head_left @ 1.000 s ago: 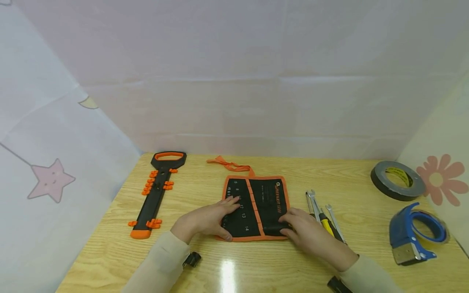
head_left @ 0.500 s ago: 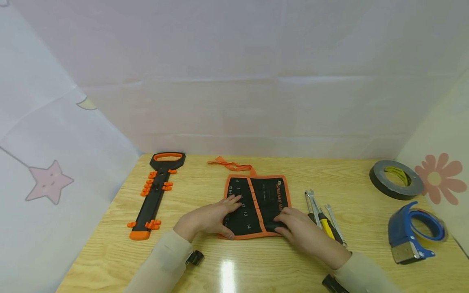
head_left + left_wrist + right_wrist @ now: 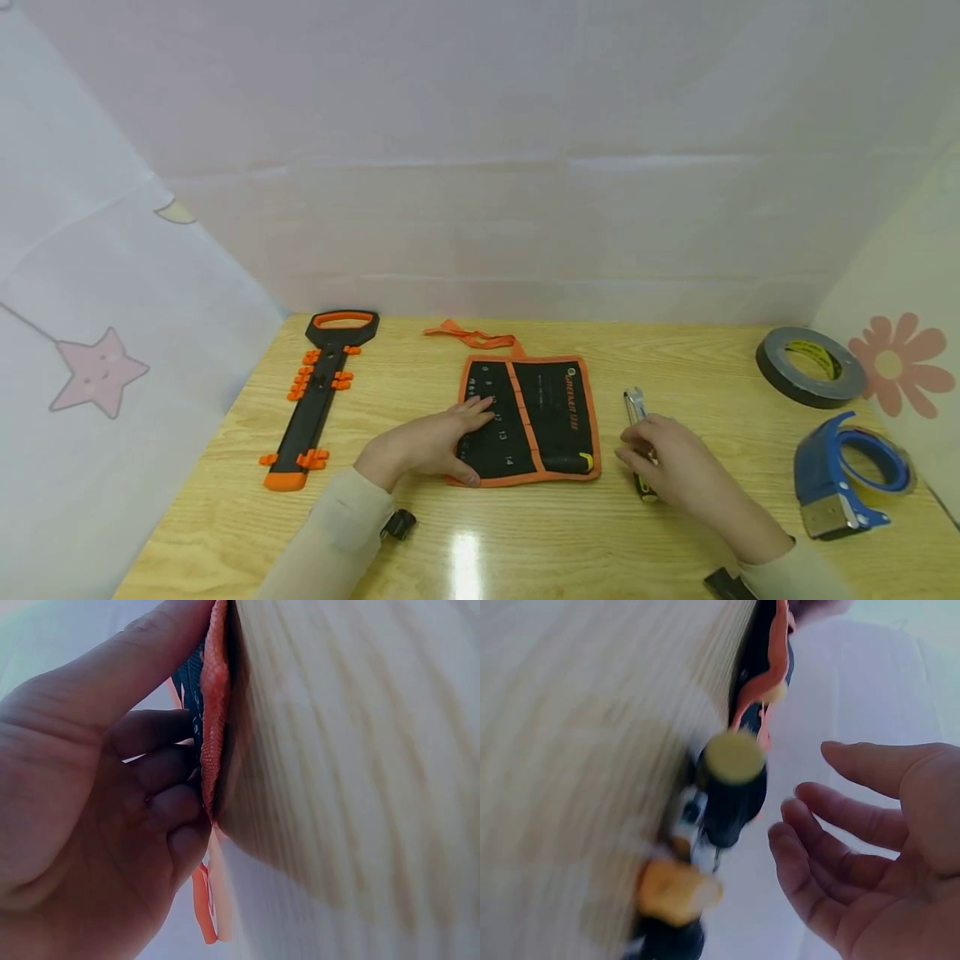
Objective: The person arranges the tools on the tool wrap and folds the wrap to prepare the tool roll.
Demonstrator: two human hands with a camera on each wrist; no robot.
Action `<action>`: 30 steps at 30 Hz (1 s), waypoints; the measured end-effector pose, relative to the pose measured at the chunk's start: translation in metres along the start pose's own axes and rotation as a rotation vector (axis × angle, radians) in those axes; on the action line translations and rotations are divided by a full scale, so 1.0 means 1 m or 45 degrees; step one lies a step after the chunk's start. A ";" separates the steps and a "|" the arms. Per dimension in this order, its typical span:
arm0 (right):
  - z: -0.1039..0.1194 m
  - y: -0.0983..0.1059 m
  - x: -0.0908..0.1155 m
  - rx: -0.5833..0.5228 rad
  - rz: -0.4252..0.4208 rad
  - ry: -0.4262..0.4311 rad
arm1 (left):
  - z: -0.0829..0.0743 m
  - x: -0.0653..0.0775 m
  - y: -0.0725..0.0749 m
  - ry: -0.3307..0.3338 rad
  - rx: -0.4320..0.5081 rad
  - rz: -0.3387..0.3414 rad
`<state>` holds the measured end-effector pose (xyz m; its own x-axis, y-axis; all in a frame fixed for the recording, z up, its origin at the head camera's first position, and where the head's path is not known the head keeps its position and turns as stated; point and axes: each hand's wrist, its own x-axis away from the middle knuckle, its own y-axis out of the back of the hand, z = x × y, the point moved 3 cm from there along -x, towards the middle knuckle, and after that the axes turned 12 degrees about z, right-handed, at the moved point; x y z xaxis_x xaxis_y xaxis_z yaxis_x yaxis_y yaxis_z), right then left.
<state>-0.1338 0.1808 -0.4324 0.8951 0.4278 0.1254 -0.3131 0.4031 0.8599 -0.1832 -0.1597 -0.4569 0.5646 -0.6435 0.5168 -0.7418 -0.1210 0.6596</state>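
Note:
A black fabric tool pouch (image 3: 555,417) with orange edging lies flat, printed with size numbers on its left part. My left hand (image 3: 431,446) rests on its left side, fingers spread over the numbers and thumb at the lower edge. A small yellow piece (image 3: 587,461) shows at the pouch's lower right corner. To the right of it, my right hand (image 3: 678,467) hovers over a group of tools, partly hiding them. A wrench (image 3: 634,400) pokes out beyond the fingers. In the right wrist view, a black handle with a yellow end (image 3: 735,759) lies close by the loosely bent, empty fingers.
At left lies a black bar-shaped rack (image 3: 318,408) with orange clips and a handle. A roll of dark tape (image 3: 776,375) and a blue tape dispenser (image 3: 817,475) stand at right. An orange tie strap (image 3: 476,339) trails behind the pouch.
My right hand has left the pouch's lower right corner and moved right, over the tools. The yellow piece at that corner is now uncovered. My left hand has stayed in place.

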 end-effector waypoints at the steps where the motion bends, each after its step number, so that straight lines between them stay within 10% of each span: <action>1: -0.005 0.001 0.003 0.004 -0.001 -0.039 | 0.000 0.000 0.000 -0.001 0.005 0.000; 30: -0.032 -0.007 0.005 -0.092 0.190 -0.360 | -0.002 0.000 0.000 0.017 -0.005 -0.002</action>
<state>-0.1376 0.2064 -0.4534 0.8870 0.2488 0.3890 -0.4604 0.4136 0.7855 -0.1825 -0.1584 -0.4555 0.5704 -0.6332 0.5232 -0.7397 -0.1190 0.6623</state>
